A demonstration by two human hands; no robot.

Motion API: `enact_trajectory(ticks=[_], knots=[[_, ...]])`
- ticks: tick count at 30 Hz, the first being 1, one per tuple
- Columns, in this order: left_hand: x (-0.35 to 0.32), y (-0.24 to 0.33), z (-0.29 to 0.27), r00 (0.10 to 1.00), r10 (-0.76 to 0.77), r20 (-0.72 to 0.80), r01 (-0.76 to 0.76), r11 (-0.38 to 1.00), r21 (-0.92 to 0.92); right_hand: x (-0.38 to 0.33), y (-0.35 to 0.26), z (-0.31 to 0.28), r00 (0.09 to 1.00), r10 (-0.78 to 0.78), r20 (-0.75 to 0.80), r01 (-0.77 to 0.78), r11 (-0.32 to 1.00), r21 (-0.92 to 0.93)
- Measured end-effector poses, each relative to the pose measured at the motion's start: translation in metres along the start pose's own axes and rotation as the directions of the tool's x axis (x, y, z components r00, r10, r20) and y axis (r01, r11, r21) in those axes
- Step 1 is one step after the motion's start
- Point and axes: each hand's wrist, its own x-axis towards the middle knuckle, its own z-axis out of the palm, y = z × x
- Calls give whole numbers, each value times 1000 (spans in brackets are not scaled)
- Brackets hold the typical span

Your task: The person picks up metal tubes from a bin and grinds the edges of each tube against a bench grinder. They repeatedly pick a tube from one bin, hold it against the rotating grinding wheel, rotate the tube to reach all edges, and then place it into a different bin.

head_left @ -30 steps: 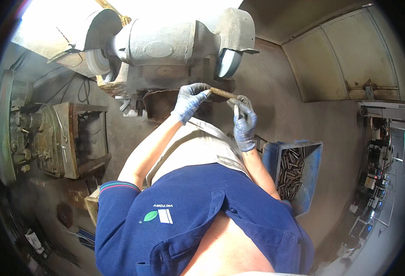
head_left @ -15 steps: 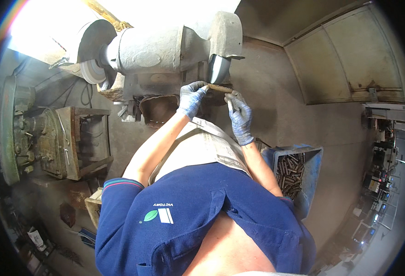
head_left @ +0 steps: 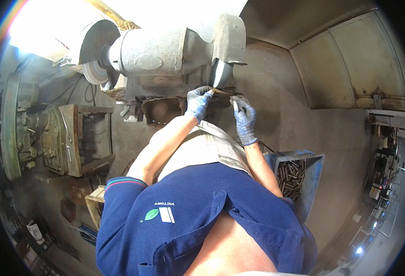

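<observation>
My left hand (head_left: 198,104) and my right hand (head_left: 244,119), both in blue-and-grey work gloves, are closed on opposite ends of a short brownish metal bar (head_left: 221,91). Fingers partly cover the bar. It lies at the lower edge of the right grinding wheel (head_left: 222,74) of a grey bench grinder (head_left: 154,51); whether it touches the wheel I cannot tell. A metal guard (head_left: 230,39) covers the upper part of that wheel.
Beside my right forearm stands a blue crate (head_left: 312,184) holding many small metal bars (head_left: 291,178). A pale second wheel (head_left: 94,72) sits at the grinder's left end. Further left is a green, dirty machine (head_left: 50,135); metal panels (head_left: 354,60) stand at the far right.
The bar has turned and now shows as a thinner strip close under the wheel. Both hands have shifted slightly right and down in the picture, as has the whole grinder.
</observation>
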Motion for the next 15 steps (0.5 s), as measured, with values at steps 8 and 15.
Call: enact_trajectory(ticks=[8,15], knots=[[-1,10,-10,996,-29,-85,30,999,14,1,-16,16,997,-22,68,27,997,-78],[6,13,-38,992,23,-122,-17,999,47,4,0,38,993,-2,120,-2,999,32]])
